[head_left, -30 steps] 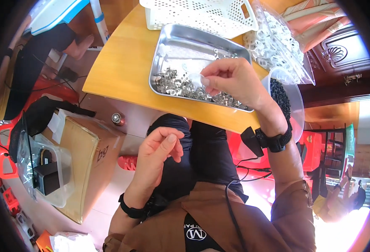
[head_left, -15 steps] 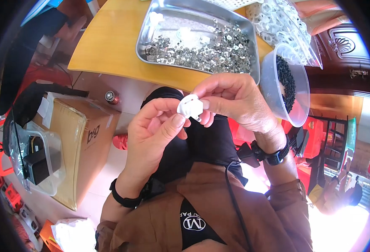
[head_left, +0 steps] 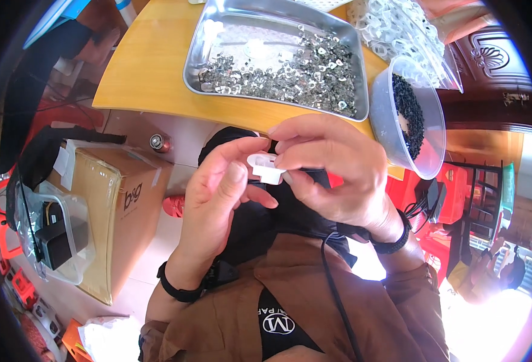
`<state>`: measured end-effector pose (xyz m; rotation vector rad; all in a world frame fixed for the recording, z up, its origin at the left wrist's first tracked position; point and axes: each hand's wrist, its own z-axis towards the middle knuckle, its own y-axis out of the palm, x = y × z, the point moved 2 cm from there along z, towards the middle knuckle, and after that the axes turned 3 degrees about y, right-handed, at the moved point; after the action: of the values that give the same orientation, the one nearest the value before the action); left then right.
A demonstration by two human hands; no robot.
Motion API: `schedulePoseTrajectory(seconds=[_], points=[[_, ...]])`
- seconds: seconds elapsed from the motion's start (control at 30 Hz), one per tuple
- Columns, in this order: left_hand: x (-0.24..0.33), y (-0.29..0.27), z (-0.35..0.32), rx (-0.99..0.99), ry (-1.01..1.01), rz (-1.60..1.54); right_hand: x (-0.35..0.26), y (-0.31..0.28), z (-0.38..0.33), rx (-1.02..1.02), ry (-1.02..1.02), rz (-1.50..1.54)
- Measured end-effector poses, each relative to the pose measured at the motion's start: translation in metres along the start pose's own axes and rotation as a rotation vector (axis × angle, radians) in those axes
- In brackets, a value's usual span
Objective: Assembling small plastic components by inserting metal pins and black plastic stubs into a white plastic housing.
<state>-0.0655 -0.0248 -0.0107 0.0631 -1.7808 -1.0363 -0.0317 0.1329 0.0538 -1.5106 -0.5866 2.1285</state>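
Observation:
A small white plastic part with a rounded flange and a boxy body is pinched at its right side between the thumb and fingers of my right hand. My left hand is at the part's left, thumb and fingers apart; its index finger reaches close above the flange, and whether it touches cannot be made out. Beyond my hands, a metal tray rests on the table, with many small shiny metal pieces spread inside it.
The wooden table has its curved edge just past my hands. Right of the tray stands a clear plastic tub of black bits, beside a bag of white plastic parts. A cardboard box stands at my left, near a small can.
The white part has been turned, so its boxy side now faces up. My left fingers have spread away from it, while my right hand has shifted its grip.

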Motion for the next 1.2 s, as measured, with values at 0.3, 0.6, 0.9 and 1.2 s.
schedulePoseTrajectory(seconds=[0.3, 0.6, 0.9, 1.2], points=[[-0.003, -0.011, -0.002, -0.046, 0.016, -0.052, -0.004, -0.008, -0.001, -0.009, -0.287, -0.431], [-0.001, -0.018, -0.008, 0.029, 0.048, -0.055, 0.088, -0.053, 0.043, 0.069, -0.039, -0.935], [-0.001, -0.024, -0.007, 0.079, 0.022, -0.032, 0.107, -0.049, 0.044, -0.037, 0.145, -0.821], [-0.004, -0.021, -0.005, 0.091, -0.019, 0.003, 0.105, -0.054, 0.037, 0.052, 0.061, -0.704]])
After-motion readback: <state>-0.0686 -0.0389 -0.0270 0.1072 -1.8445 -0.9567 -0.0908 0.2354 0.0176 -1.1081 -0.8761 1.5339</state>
